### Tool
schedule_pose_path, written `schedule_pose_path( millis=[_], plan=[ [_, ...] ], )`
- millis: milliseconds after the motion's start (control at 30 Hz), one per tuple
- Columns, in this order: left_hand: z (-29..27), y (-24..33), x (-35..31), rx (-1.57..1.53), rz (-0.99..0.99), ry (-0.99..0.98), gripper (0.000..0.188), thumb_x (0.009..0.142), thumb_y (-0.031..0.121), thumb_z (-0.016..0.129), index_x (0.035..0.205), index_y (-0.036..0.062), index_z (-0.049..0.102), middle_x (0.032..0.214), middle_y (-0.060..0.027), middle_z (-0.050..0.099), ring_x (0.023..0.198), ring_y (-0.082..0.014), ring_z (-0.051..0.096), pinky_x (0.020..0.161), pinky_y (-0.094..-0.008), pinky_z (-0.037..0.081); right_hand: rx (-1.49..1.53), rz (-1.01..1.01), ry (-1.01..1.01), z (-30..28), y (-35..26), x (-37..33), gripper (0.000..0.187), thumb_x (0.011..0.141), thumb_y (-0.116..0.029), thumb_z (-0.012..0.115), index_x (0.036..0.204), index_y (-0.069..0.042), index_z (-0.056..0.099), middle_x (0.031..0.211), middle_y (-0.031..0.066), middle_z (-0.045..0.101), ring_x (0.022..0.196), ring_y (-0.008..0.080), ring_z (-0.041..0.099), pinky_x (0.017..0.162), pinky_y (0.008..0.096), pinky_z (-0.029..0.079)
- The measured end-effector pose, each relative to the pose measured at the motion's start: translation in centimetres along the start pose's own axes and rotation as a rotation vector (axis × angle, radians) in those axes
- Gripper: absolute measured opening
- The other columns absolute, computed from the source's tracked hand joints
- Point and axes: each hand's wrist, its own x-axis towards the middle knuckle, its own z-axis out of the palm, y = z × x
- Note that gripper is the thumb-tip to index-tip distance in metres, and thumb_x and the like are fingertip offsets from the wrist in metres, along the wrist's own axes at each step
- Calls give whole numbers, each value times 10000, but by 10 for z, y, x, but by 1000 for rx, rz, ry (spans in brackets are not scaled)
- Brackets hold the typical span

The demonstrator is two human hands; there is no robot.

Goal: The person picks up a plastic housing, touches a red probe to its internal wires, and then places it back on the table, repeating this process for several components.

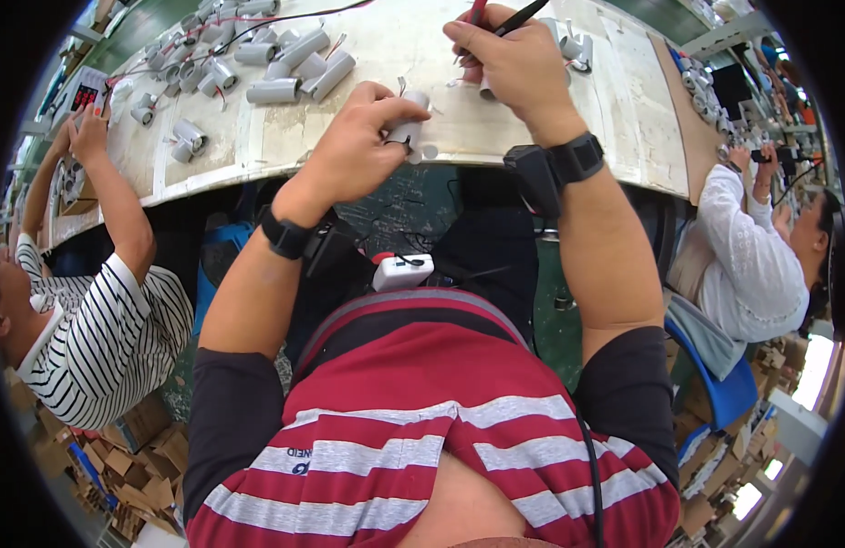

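Observation:
My left hand (367, 137) is closed round a grey-wrapped cylindrical battery pack (406, 128) near the table's front edge. A thin lead sticks up from the pack's far end, and its near end shows something dark. To the right and farther off, my right hand (518, 64) pinches two slim pen-like probes, a red probe (478, 11) and a black probe (524, 16). Their tips point down to the left, partly hidden by my fingers. Beneath that hand, part of another grey cylinder (486, 89) shows on the table.
Several grey battery packs (281, 90) with wire leads lie heaped at the table's far left. More packs (579, 52) lie beyond my right hand. A red and black cable crosses the heap. Co-workers sit on both sides, one holding a device with red digits (86, 95).

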Motion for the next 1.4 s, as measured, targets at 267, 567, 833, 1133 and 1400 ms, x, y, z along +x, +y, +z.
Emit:
schedule_pose_path(
  millis=[267, 567, 833, 1133, 1400],
  plan=[
    [-28, 6, -30, -141, -64, -169, 385, 777, 38, 670, 1147, 109, 748, 1085, -93, 582, 938, -227, 604, 814, -319, 517, 360, 51, -216, 60, 57, -21, 220, 948, -204, 769, 1003, 7, 738, 823, 39, 715, 692, 90, 654, 593, 231, 535],
    [-31, 12, -24, -55, -4, -240, 365, 780, 57, 669, 1129, 117, 756, 1088, -109, 598, 929, -267, 625, 811, -344, 530, 299, -3, -287, 66, 57, -24, 221, 950, -211, 772, 990, 4, 736, 800, 27, 706, 628, 74, 630, 582, 225, 524],
    [-34, 14, -19, -29, -59, -271, 355, 782, 88, 671, 1125, 114, 754, 1081, -126, 606, 956, -296, 640, 846, -357, 538, 264, 27, -309, 64, 63, -25, 224, 945, -210, 776, 983, 6, 733, 765, 15, 683, 606, 68, 618, 564, 220, 512],
    [-33, 15, -17, -80, -90, -258, 349, 778, 94, 657, 1114, 106, 750, 1045, -137, 599, 935, -311, 630, 849, -375, 537, 114, -108, -243, 71, 74, -29, 219, 931, -217, 774, 977, -6, 743, 747, 17, 685, 622, 74, 603, 575, 245, 498],
    [-31, 17, -20, -15, -47, -256, 379, 779, 88, 653, 1151, 110, 724, 1084, -125, 590, 991, -293, 615, 869, -374, 531, 15, -199, -182, 71, 69, -34, 247, 915, -268, 774, 978, -29, 758, 761, 48, 710, 672, 108, 616, 642, 287, 503]
  ],
)
